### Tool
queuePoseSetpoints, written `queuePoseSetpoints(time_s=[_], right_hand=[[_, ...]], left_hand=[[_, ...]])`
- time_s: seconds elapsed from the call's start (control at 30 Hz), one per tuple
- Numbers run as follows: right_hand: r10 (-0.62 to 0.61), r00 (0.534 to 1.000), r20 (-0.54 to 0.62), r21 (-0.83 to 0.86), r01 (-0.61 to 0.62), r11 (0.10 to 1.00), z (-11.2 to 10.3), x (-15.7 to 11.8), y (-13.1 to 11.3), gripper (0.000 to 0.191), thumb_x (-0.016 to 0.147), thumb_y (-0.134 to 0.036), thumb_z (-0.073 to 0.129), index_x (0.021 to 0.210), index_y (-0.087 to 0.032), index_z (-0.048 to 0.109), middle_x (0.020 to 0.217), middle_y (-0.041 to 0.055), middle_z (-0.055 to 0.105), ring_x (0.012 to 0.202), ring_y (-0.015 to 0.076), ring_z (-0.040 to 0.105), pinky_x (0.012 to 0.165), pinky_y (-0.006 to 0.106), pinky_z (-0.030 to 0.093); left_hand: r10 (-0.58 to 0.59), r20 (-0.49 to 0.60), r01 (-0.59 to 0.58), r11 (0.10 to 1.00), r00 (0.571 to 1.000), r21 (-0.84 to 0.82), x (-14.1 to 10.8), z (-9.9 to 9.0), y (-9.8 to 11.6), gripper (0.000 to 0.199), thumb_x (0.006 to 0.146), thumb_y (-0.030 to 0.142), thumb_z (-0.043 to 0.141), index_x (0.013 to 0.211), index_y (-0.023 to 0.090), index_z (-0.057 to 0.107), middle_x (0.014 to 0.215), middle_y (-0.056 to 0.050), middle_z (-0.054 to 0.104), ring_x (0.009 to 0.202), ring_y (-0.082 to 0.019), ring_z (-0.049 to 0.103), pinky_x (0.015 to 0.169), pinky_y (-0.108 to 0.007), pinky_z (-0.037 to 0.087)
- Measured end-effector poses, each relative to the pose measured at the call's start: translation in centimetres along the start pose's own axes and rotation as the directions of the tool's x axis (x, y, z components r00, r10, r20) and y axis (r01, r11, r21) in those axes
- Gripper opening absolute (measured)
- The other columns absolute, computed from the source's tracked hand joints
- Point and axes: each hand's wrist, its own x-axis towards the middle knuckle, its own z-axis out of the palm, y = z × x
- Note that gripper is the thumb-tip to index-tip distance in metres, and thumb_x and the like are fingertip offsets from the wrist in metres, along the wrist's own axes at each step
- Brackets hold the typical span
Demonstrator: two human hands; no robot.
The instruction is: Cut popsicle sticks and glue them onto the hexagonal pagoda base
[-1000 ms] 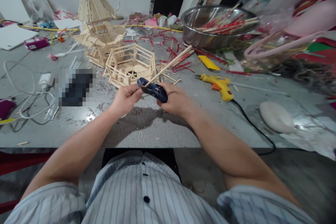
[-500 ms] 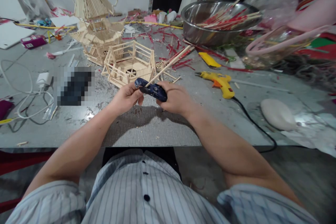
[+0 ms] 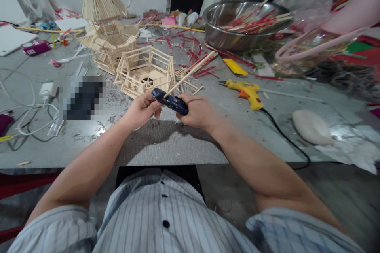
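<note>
My right hand [image 3: 198, 111] is wrapped round a dark blue hand tool [image 3: 175, 104], perhaps a cutter; its jaws do not show clearly. A thin wooden stick [image 3: 181, 80] slants down from the upper right to the tool's near side. My left hand [image 3: 142, 110] is closed at the tool's left end, thumb and fingers pinched in line with the stick, whose end they hide. Just beyond both hands stands an open, many-sided stick frame [image 3: 145, 72]. Behind it to the left is a stick tower [image 3: 103, 4] with a pointed roof.
A yellow glue gun [image 3: 246, 91] lies right of my hands, its black cord running to the table edge. Farther back stands a steel basin [image 3: 246, 41] holding sticks. Red scraps [image 3: 192, 53] litter the table [image 3: 166, 150]. A white charger [image 3: 49, 90] and cables lie left.
The view has shifted slightly, so the table things appear a little farther left. Both hands keep nearly the same place and grip on the tool and stick.
</note>
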Motion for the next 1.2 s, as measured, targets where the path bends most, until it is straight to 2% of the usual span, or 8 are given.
queuePoseSetpoints(time_s=[0.27,0.4,0.53,0.67,0.83,1.0,1.07,1.2], right_hand=[[0.019,1.000,0.010,0.002,-0.019,1.000,-0.1,0.0,-0.1,0.041,0.075,-0.027,0.055,0.115,-0.017,0.060,0.106,0.0120,0.071,0.098,0.0290,0.066,0.084,0.039,0.049],[-0.059,0.997,-0.046,0.102,0.063,0.993,0.4,0.4,0.9,0.060,0.072,-0.027,0.058,0.131,-0.018,0.051,0.122,0.0119,0.064,0.111,0.0294,0.060,0.092,0.040,0.047],[-0.132,0.988,-0.078,0.170,0.144,0.975,0.5,0.8,1.5,0.062,0.070,-0.024,0.057,0.131,-0.020,0.050,0.127,0.0117,0.061,0.115,0.0283,0.057,0.095,0.041,0.046],[-0.197,0.973,-0.121,0.191,0.217,0.957,0.4,0.8,1.6,0.066,0.070,-0.022,0.055,0.134,-0.020,0.045,0.136,0.0122,0.054,0.125,0.0266,0.050,0.104,0.042,0.041],[-0.212,0.965,-0.157,0.146,0.235,0.961,0.4,0.9,1.7,0.073,0.068,-0.021,0.057,0.139,-0.022,0.040,0.140,0.0117,0.051,0.132,0.0283,0.045,0.109,0.048,0.036],[-0.079,0.970,-0.229,0.079,0.100,0.992,0.7,1.5,2.4,0.071,0.071,-0.023,0.057,0.140,-0.018,0.040,0.141,0.0147,0.050,0.133,0.0303,0.043,0.110,0.049,0.034],[0.049,0.959,-0.280,0.083,-0.027,0.996,0.9,1.8,2.9,0.066,0.077,-0.028,0.056,0.141,-0.018,0.040,0.139,0.0170,0.052,0.130,0.0327,0.046,0.105,0.051,0.037],[0.323,0.891,-0.319,0.088,-0.312,0.946,0.9,2.3,4.2,0.069,0.083,-0.041,0.057,0.140,-0.008,0.040,0.131,0.0249,0.055,0.123,0.0388,0.051,0.099,0.054,0.039]], left_hand=[[0.026,-0.042,-0.024,0.998,0.999,0.051,0.0,0.0,-0.3,0.042,0.086,0.058,0.061,0.075,0.019,0.049,0.052,0.004,0.052,0.045,-0.008,0.044,0.044,-0.022,0.033],[0.046,-0.029,-0.044,0.997,0.999,0.067,-0.2,-0.1,-0.3,0.039,0.088,0.054,0.060,0.073,0.018,0.052,0.054,0.003,0.052,0.047,-0.008,0.044,0.046,-0.021,0.032],[0.011,0.008,-0.011,0.999,1.000,0.047,-0.3,-0.1,-0.2,0.043,0.087,0.056,0.061,0.070,0.017,0.054,0.054,0.002,0.053,0.046,-0.008,0.041,0.045,-0.021,0.030],[-0.102,0.042,0.105,0.991,0.994,-0.078,-0.4,0.2,-0.2,0.052,0.080,0.064,0.066,0.063,0.016,0.053,0.052,0.001,0.053,0.041,-0.006,0.034,0.041,-0.021,0.024],[-0.164,0.061,0.175,0.948,0.985,-0.266,-0.5,0.5,-0.2,0.052,0.075,0.063,0.072,0.063,0.017,0.050,0.047,0.003,0.049,0.037,-0.004,0.028,0.038,-0.020,0.018],[-0.107,-0.081,0.072,0.934,0.991,-0.351,-0.2,-0.5,0.3,0.044,0.078,0.059,0.071,0.074,0.019,0.054,0.048,0.004,0.052,0.033,-0.004,0.023,0.034,-0.017,0.013],[-0.097,-0.116,0.056,0.946,0.988,-0.319,-0.1,-0.6,0.3,0.044,0.077,0.060,0.071,0.075,0.019,0.055,0.048,0.004,0.052,0.034,-0.004,0.025,0.034,-0.017,0.014],[-0.130,-0.068,0.114,0.973,0.989,-0.203,0.0,-0.1,-0.1,0.047,0.077,0.062,0.070,0.075,0.017,0.059,0.049,0.003,0.053,0.038,-0.005,0.032,0.037,-0.018,0.020]])
